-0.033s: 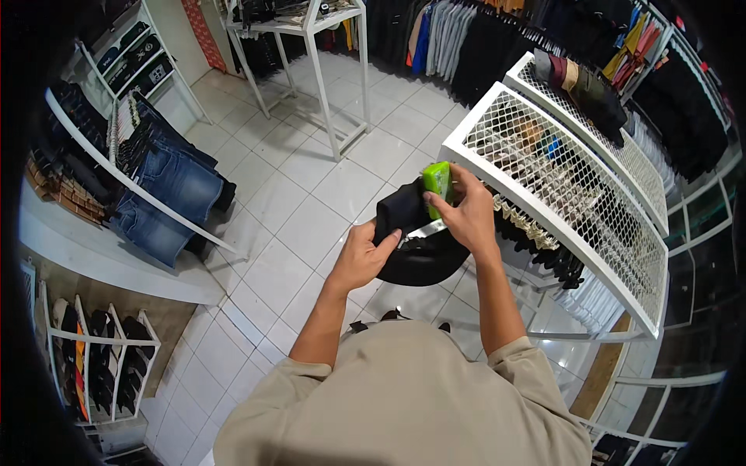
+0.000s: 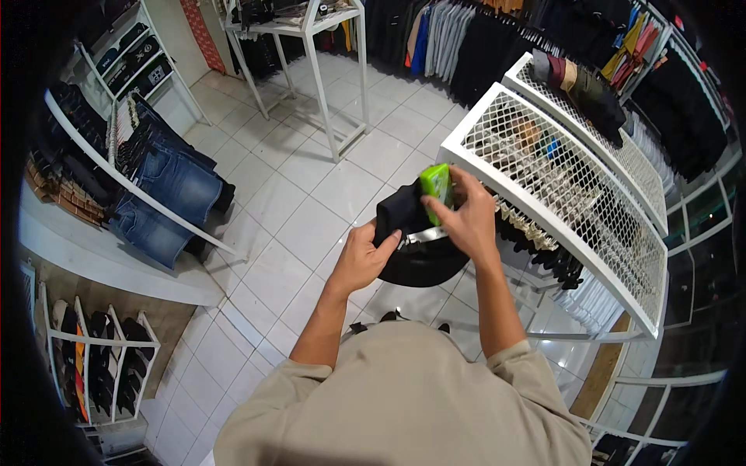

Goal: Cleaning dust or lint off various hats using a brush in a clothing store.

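Observation:
My left hand (image 2: 361,256) is closed on a folded or rolled black item (image 2: 395,213), thumb on its near edge; its exact kind is unclear. In my right hand (image 2: 472,217) is a small bright green block-shaped thing (image 2: 437,185), gripped between thumb and fingers, with pale markings on its side. The green thing is against or just beside the right side of the black item. A whitish strip (image 2: 426,234) shows between the hands. Below them lies a dark, rounded, smooth shape (image 2: 423,268), partly hidden; I cannot tell whether it joins the black item.
White mesh-topped racks (image 2: 559,186) with hanging clothes stand close at my right. Denim shorts (image 2: 175,182) hang on a curved white rail at the left. A white-legged table (image 2: 315,85) is ahead on the tiled floor (image 2: 287,202). Clothes (image 2: 447,39) line the far wall.
The green thing has shifted slightly left and down with my right hand, and looks a little blurred. My left hand and the black item stay put.

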Demonstrator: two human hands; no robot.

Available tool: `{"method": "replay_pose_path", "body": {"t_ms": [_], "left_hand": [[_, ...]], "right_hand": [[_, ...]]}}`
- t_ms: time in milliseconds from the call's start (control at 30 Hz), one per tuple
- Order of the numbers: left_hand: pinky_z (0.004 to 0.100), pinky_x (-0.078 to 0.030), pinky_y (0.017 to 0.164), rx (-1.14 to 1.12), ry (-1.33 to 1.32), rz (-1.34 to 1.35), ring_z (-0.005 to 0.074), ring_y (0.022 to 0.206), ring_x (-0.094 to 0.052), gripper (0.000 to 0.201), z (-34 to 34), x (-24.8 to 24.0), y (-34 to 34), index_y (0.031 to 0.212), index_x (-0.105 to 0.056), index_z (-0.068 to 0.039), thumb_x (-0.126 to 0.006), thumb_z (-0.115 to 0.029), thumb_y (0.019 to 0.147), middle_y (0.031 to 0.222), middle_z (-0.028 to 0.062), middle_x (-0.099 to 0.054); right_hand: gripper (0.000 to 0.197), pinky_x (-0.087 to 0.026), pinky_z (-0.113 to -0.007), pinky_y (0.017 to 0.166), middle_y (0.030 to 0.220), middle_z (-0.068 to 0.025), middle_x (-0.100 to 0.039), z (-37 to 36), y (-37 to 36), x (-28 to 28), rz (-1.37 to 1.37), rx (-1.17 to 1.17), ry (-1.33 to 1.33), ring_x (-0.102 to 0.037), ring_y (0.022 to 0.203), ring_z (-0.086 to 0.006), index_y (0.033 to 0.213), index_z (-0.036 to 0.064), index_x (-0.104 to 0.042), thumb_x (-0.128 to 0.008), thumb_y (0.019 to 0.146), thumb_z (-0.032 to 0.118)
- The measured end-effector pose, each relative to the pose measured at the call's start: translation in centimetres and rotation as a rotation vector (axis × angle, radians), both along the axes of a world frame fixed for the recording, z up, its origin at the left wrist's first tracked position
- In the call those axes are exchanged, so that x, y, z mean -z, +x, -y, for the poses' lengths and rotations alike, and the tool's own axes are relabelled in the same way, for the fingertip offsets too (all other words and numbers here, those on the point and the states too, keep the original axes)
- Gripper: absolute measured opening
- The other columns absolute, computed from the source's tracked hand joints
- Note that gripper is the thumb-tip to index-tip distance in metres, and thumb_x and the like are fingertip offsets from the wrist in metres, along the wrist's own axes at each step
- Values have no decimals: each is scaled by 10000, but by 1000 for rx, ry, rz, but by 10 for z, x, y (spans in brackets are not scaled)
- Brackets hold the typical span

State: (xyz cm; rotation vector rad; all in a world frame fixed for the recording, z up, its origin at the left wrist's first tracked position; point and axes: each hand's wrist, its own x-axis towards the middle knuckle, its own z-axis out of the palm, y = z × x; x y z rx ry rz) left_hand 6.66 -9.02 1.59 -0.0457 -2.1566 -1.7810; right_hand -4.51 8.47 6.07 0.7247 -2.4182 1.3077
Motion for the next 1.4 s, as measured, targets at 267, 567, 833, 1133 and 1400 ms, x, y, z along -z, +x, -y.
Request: {"method": "replay_pose_path", "body": {"t_ms": [267, 567, 833, 1133, 1400], "left_hand": [[303, -542, 800, 114, 163, 105, 106, 878, -627, 264, -3, 7, -4, 1179, -650, 82, -625, -53, 954, 968, 106, -748], [281, -527, 831, 107, 91, 109, 93, 898, -622, 283, -3, 7, -9, 1231, -641, 69, -596, -22, 967, 998, 82, -748], [310, -530, 827, 95, 137, 83, 138, 878, -660, 310, -8, 12, -10, 1235, -628, 71, -614, -50, 949, 983, 149, -755], [361, -530, 931, -143, -95, -3, 380, 1089, -706, 377, -4, 9, -12, 1312, -608, 50, -601, -14, 941, 1217, 240, -704], [334, -544, 895, -272, -135, -294, 260, 1035, -716, 374, -21, 35, -19, 1276, -634, 88, -677, 46, 907, 1186, 227, -702]], "right_hand": [[559, -600, -364, 799, 1044, -156, -742, -17, -19, 26, 93, 76, 47, -739, 913, -239, 1189, -33, -651, -892, 775, 255], [561, -586, -394, 802, 1010, -182, -743, -18, -26, 22, 193, 87, 36, -738, 912, -290, 1149, -34, -653, -888, 743, 273], [654, -569, -389, 825, 1024, -183, -743, -24, -31, 46, 204, 137, 16, -733, 931, -302, 1165, -28, -670, -914, 702, 364], [474, -560, -289, 856, 1049, -97, -755, -63, -11, 20, 438, -51, -595, -703, 925, -136, 1234, -61, -673, -844, 845, 150], [533, -508, -347, 1012, 1278, -205, -687, -65, 13, 16, 374, -60, -261, -671, 1150, -258, 1155, -55, -736, -895, 720, 210]]}}
